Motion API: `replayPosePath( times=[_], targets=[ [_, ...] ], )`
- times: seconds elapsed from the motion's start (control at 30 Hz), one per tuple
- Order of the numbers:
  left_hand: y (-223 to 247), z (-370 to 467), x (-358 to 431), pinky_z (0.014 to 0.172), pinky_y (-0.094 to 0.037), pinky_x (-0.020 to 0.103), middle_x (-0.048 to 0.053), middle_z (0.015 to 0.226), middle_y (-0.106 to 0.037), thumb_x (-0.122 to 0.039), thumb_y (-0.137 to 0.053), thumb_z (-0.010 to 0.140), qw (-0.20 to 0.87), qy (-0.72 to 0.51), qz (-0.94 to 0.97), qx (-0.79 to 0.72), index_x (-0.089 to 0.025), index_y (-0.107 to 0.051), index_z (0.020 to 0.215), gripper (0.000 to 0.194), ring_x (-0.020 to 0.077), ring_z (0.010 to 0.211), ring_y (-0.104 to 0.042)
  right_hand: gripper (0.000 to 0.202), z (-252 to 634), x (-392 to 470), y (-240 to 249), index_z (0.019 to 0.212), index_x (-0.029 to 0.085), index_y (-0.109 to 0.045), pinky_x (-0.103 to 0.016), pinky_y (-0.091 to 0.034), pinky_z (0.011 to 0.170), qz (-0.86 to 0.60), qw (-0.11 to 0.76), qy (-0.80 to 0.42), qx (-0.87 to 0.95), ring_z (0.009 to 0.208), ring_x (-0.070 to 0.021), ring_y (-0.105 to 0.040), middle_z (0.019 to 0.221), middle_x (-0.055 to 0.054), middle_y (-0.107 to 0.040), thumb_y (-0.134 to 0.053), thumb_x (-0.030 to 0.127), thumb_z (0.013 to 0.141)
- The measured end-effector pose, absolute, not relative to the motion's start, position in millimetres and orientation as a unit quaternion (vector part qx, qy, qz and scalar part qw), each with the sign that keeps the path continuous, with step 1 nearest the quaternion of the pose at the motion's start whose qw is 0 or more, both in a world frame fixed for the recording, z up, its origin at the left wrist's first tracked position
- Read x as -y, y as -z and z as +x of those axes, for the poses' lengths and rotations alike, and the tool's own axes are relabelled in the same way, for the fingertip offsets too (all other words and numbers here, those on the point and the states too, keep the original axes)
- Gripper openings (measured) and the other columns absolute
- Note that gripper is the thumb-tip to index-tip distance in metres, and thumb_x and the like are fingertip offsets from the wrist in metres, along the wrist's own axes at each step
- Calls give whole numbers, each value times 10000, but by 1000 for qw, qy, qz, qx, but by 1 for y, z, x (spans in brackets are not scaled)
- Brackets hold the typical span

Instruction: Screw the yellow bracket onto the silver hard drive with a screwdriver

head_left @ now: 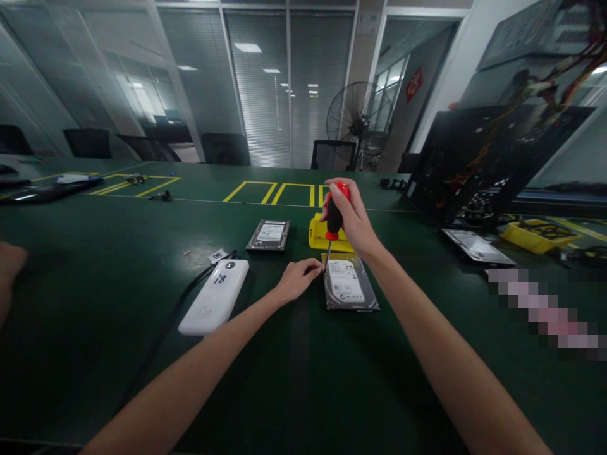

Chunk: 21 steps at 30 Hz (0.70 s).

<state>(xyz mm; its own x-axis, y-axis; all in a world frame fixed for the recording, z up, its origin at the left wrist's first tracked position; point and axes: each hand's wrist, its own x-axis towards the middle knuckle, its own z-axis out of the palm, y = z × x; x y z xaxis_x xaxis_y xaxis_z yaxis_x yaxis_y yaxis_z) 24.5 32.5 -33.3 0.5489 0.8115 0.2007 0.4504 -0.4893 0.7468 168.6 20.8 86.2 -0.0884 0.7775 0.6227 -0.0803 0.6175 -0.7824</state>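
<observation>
If the screwdriver (334, 218), gripped mid-frame by the right hand (355, 218), is over-tilted (left hand (300, 279): hold unclear), the drive beneath (349, 284) could be scratched.

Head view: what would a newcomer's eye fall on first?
Probably the red-and-black screwdriver, gripped in the right hand, its tip by the upper-left edge of a hard drive. Next comes the white power bank, left of that drive. A large fan also stands out in the background.
</observation>
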Motion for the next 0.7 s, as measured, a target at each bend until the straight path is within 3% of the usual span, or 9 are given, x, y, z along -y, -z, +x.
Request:
replayPosePath(
  times=[0.2,0.5,0.7],
  targets=[
    [31,26,-32,855,-441,275,13,967,-694,-265,-464,889,321,-270,817,-396,-194,-645,949,204,176,922,-620,289,168,-23,-86,999,263,-486,-247,-511,598,-276,627,-363,632,621,-81,-518,795,23,-468,-509,507,846],
    [35,25,-34,840,-447,274,14,975,-692,-282,-451,901,314,-274,824,-384,-200,-646,971,223,177,914,-622,323,170,-25,-85,933,268,-366,-264,-485,567,-293,635,-317,641,550,-84,-513,698,54,-467,-605,439,799],
    [35,25,-34,847,-447,274,18,981,-690,-285,-453,901,318,-277,821,-384,-194,-646,972,225,175,916,-623,312,171,-24,-86,1027,277,-470,-251,-484,559,-265,623,-359,642,581,-80,-506,764,26,-479,-422,546,877]
  ],
)
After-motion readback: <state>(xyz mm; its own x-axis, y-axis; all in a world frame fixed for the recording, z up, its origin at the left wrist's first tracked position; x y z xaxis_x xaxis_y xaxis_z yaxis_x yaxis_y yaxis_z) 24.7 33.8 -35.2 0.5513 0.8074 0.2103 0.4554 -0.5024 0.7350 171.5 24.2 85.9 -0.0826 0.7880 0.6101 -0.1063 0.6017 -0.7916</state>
